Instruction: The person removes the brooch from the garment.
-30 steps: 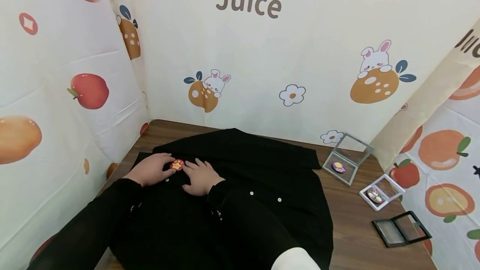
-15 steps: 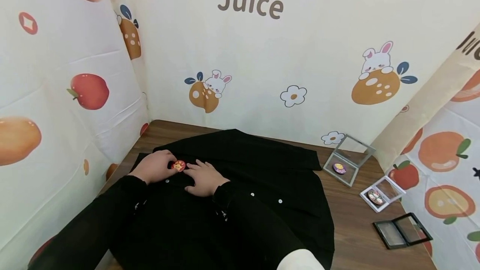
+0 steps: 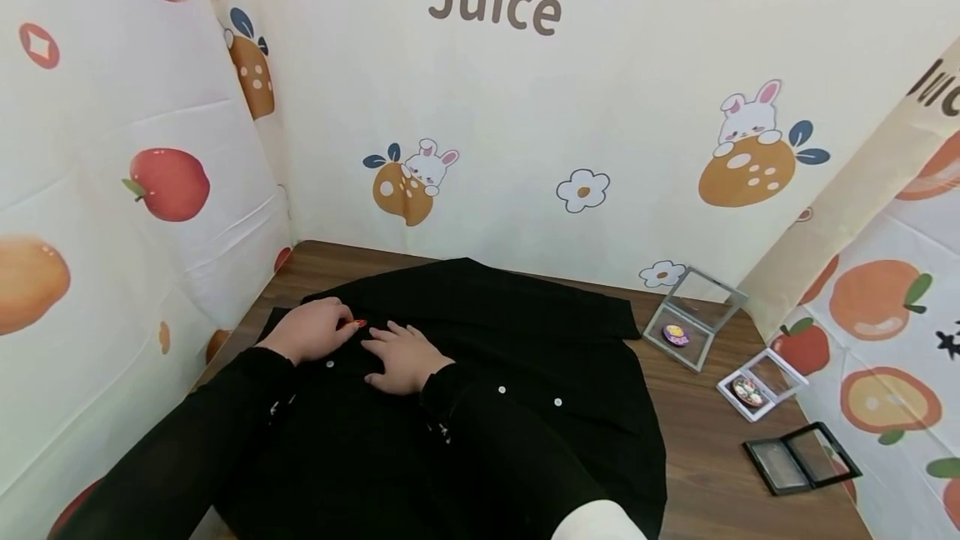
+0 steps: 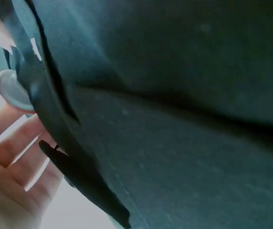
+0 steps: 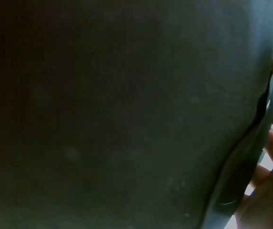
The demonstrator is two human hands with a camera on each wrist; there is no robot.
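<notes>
- While both hands work close together on the black shirt (image 3: 480, 373), the left hand (image 3: 307, 330) curls its fingers round a small red badge (image 3: 356, 324), now tipped nearly edge-on by the shirt's front placket.
- Right hand (image 3: 401, 352) lies flat w/ relaxed fingers, pressing the fabric just beside the badge; it holds nothing.
- Left wrist view: a pale disc, prob. the badge's back (image 4: 13, 90), sits against the fabric edge w/ fingers (image 4: 17, 143) under the cloth. Right wrist view is mostly dark cloth.
- Progress, as a judgement: badge is at the shirt but looks not yet fastened flat; pinning appears mid-way.
- Left to do, approx.: two more badges wait in open display cases — a purple one in the clear case (image 3: 693, 319), another in the white case (image 3: 761, 386).
- Black case (image 3: 802, 458) stands open w/ nothing in it, near the desk (image 3: 712, 473) edge, well apart from the hands.
</notes>
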